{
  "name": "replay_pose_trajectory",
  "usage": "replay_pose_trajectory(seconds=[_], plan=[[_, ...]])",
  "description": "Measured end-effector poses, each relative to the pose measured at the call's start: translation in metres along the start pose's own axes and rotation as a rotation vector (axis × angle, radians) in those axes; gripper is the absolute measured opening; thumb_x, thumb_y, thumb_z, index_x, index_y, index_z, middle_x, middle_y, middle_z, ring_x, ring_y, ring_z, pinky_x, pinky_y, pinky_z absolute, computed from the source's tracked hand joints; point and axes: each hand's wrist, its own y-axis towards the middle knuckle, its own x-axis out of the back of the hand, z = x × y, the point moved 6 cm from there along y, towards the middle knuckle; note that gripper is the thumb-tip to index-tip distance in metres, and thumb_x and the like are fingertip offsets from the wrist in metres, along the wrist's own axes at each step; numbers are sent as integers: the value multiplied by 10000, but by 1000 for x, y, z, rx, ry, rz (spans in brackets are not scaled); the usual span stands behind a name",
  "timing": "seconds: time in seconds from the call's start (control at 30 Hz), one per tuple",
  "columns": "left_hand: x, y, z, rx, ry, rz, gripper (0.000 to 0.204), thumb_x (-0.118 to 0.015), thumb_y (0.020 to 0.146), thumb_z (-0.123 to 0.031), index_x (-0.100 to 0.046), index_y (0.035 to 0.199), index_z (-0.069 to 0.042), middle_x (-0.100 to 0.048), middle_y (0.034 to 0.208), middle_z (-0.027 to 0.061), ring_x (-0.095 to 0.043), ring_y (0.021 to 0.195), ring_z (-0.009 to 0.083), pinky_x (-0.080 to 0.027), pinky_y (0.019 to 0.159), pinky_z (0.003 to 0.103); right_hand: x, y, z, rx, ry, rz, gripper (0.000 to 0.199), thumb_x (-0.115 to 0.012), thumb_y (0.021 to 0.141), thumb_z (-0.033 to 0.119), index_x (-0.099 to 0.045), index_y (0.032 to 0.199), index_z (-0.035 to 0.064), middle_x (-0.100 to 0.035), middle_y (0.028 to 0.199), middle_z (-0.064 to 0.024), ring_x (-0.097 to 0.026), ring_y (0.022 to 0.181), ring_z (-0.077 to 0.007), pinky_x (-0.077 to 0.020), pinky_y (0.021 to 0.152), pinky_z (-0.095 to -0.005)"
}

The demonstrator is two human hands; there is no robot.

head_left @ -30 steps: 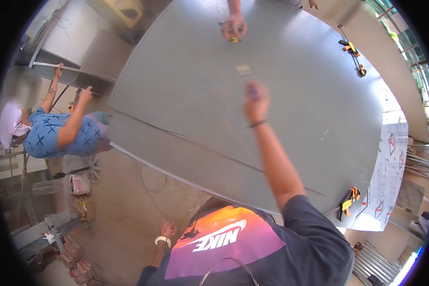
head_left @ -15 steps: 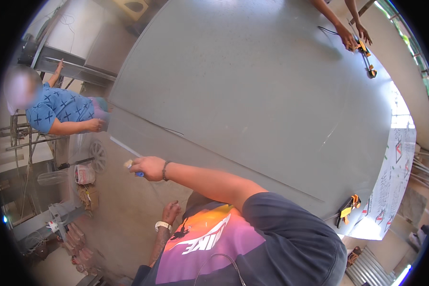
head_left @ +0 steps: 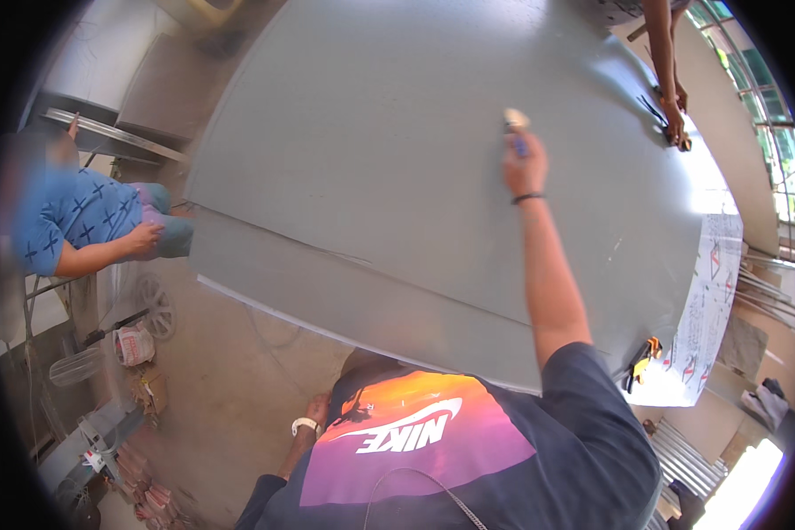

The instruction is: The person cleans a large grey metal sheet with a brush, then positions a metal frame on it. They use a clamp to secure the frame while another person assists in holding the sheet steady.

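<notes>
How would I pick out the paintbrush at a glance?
Start at the large grey sheet filling the middle, then follow the bare right forearm up to the right hand over it. The paintbrush sticks out of that hand, bristles toward the top of the picture. Its pale bristles and blue handle set it apart from the black-and-orange clamp by the sheet's lower right edge.

**Around you, left and right**

To your left is a person in a blue patterned shirt (head_left: 97, 216). Nearer you on that side are a pale spoked wheel (head_left: 156, 306), a white bag (head_left: 133, 344) with red print, and reddish-brown pieces (head_left: 155, 499). To your far right are a green-tinted window (head_left: 756, 75) and, lower down, ribbed metal sheets (head_left: 687, 459).
</notes>
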Motion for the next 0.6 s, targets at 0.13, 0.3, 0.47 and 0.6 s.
replay_pose_trajectory(seconds=[0.13, 0.3, 0.47, 0.6], plan=[[77, 33, -108, 263, -250, -149, 466, -546, 961, -414, -601, 1175, -4, -684, 982, 180, -670, 806, 250, -520, 722, 364, -192, -197, 272, 305, 527, 834, 314, -610, 813, 59, -664, 1119, 106, -658, 1061, -167, -625, 1002, -363, -512, 861, -452], [137, 35, -127, 286, -384, -312, 433, -550, 954, -415, -613, 1169, -44, -678, 891, 158, -659, 734, 213, -505, 627, 321, -185, -180, 349, 285, 877, 683, 359, -599, 804, -24, -651, 1138, 97, -669, 1081, -157, -644, 998, -348, -518, 879, -405], [154, 25, -38, 419, -321, -188, 356, -579, 961, -420, -613, 1081, -86, -655, 775, 92, -630, 615, 194, -499, 527, 319, -48, 49, 91, -25, 124, -192, 166, -587, 1001, 158, -691, 1073, 51, -667, 842, -73, -575, 745, -142, -481, 686, -306], [177, 51, -14, 551, -255, -118, 270, -608, 961, -387, -595, 996, -120, -636, 722, 59, -603, 556, 173, -481, 485, 305, -102, 0, 30, 37, -116, -49, 171, -591, 971, 148, -681, 1012, 9, -672, 844, -76, -603, 759, -198, -496, 709, -332]])
